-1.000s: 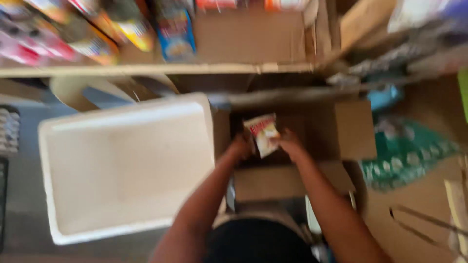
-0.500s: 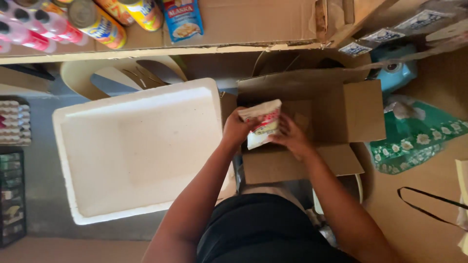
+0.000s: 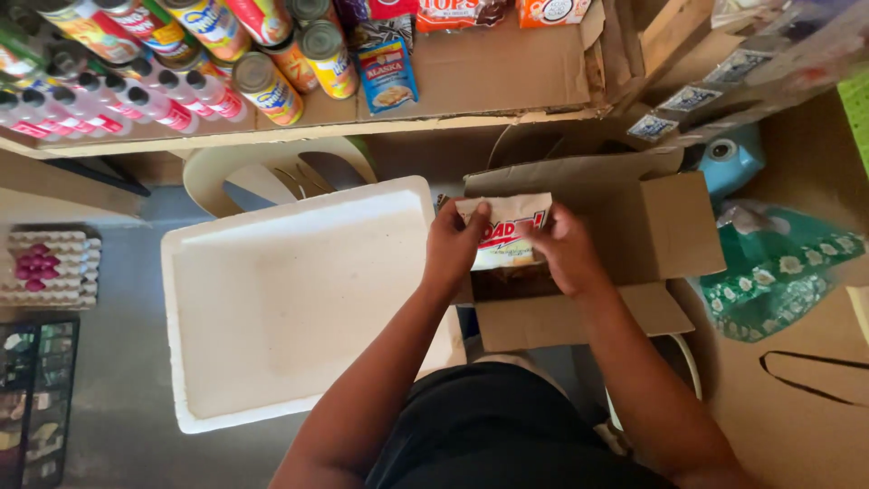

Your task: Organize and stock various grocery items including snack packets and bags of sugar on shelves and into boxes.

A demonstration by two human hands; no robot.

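Left hand (image 3: 453, 243): fingers curled shut on the left edge of a white snack packet (image 3: 503, 237); thumb lies over the packet's top left corner.
Right hand (image 3: 566, 249): closed on the packet's right edge, fingers wrapped over its front.
Packet position: held between both hands, just above the open mouth of a brown cardboard box (image 3: 579, 254), near the box's back left corner; red lettering faces up, tilted slightly.
Box: all flaps folded outward; dark contents show below the packet, too shadowed to tell what they are.
Foam lid (image 3: 281, 308): white, shallow, lying flat just beside the box's left side; its right edge runs under the left forearm.
Chair (image 3: 272, 167): pale plastic, partly hidden under the foam lid's far edge.
Shelf (image 3: 471, 86): cardboard-lined, along the top of the view; cans (image 3: 267, 86) and small pink-capped bottles (image 3: 109, 104) crowd its left end, a blue packet (image 3: 387, 74) stands near its middle.
Egg tray (image 3: 50, 267): on the floor at the left edge.
Green flowered bag (image 3: 778, 272): on the floor to the right of the box.
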